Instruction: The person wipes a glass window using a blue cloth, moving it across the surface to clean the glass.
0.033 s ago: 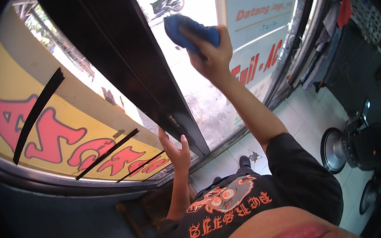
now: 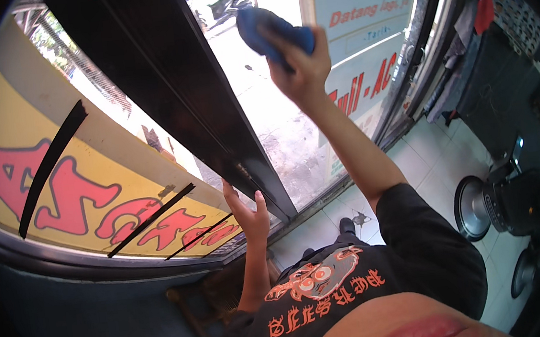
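Blue cloth (image 2: 274,25), soft and bunched into a rounded wad, is at twelve o'clock, grasped by the right hand (image 2: 303,71). Toward seven, the left hand (image 2: 252,218), fingers parted, rests against a long, smooth, dark frame (image 2: 175,93).

One left hand (image 2: 252,221) shows at the frame's middle and one right hand (image 2: 303,71) at upper centre, with one blue cloth (image 2: 266,31). Three black strips (image 2: 150,220) cross one yellow sign (image 2: 126,176) at left. At least one motorcycle (image 2: 228,5) stands at top centre, one red cloth (image 2: 483,6) upper right, two round bases (image 2: 471,209) lower right.
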Demonstrator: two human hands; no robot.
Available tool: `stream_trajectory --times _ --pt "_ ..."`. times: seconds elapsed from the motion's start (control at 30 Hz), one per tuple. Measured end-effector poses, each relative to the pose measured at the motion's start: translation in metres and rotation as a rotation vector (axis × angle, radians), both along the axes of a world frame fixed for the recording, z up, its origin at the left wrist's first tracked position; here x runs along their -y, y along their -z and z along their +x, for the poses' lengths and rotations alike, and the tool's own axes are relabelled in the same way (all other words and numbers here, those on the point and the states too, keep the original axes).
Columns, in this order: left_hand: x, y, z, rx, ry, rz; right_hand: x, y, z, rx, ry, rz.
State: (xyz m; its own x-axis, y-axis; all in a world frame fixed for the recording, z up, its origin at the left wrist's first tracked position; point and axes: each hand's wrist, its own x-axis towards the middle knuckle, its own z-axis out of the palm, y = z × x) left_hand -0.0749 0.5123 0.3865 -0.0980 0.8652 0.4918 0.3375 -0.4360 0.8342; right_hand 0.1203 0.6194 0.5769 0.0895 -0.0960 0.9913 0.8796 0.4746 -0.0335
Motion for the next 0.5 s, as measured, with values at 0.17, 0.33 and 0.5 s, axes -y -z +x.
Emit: stream_trajectory --times 0.17,0.33,0.5 --pt "0.004 -0.004 0.003 0.035 0.039 -0.073 -0.015 -0.029 0.06 -0.2 0.028 0.12" --pt "0.004 0.004 0.001 0.01 -0.001 -0.089 -0.004 -0.021 0.085 -0.265 0.107 0.034" --pt "0.005 0.004 0.011 -0.034 -0.059 -0.053 -0.036 0.007 0.164 -0.386 0.356 0.052"
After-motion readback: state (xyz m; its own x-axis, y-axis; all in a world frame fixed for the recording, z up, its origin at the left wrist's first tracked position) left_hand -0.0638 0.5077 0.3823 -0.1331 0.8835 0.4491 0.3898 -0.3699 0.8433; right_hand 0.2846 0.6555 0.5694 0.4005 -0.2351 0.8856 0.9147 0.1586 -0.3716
